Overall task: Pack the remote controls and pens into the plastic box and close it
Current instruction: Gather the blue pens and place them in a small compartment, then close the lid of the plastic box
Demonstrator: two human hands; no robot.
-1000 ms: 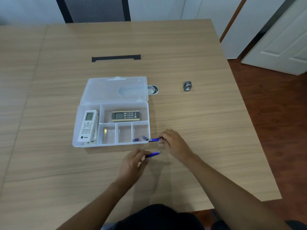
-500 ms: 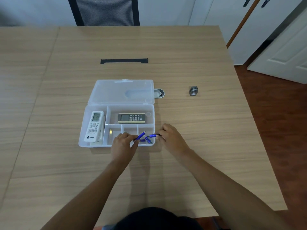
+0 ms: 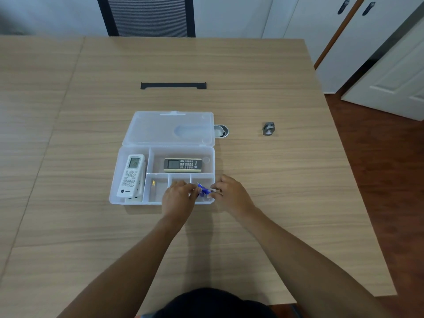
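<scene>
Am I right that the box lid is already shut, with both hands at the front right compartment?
No. The head view shows the box lid lying open behind the compartments. Both the left hand and right hand are at the front right compartment.

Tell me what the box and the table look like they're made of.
Box: translucent, frosted-looking plastic, since the tabletop shows faintly through its open lid. Table: wood-grain surface, matte; probably laminate, though solid wood can't be ruled out.

I can just read "TRANE" at the foot of the white rectangular plastic remote control [image 3: 132,175], left of my hands; its display digits blur.
</scene>
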